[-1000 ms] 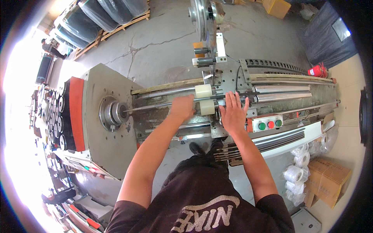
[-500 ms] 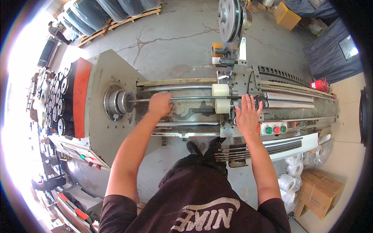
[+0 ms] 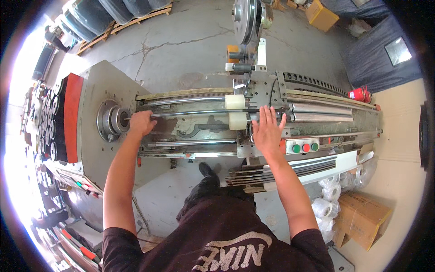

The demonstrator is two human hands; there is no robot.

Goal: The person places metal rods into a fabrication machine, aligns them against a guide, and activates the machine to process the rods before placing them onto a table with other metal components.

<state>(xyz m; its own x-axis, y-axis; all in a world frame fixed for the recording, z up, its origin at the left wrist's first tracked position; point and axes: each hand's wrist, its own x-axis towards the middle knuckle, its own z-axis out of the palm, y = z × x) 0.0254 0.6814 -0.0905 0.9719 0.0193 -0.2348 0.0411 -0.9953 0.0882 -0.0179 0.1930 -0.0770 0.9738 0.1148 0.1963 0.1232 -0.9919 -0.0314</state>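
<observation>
A long thin metal rod (image 3: 190,112) runs lengthwise over the bed of a lathe-like machine. My left hand (image 3: 142,123) is closed around its left part, close beside the round steel chuck (image 3: 118,119). The rod's left tip is at the chuck's mouth; how deep it sits I cannot tell. My right hand (image 3: 268,131) lies with fingers stretched over the carriage (image 3: 258,86), at the rod's right part. Whether its palm touches the rod is hidden. Two cream rollers, an upper roller (image 3: 234,101) and a lower roller (image 3: 238,121), flank the rod left of this hand.
A dark hook spanner (image 3: 204,130) lies on the bed. A button box (image 3: 302,146) with green and red buttons sits right of my right forearm. Several dark rods (image 3: 281,173) rest on a near-side shelf. Cardboard boxes (image 3: 362,220) and wrapped rolls stand at the lower right.
My left hand has moved left along the machine, closer to the chuck. My right hand stays at the carriage. The whole view has shifted, so the machine appears further left.
</observation>
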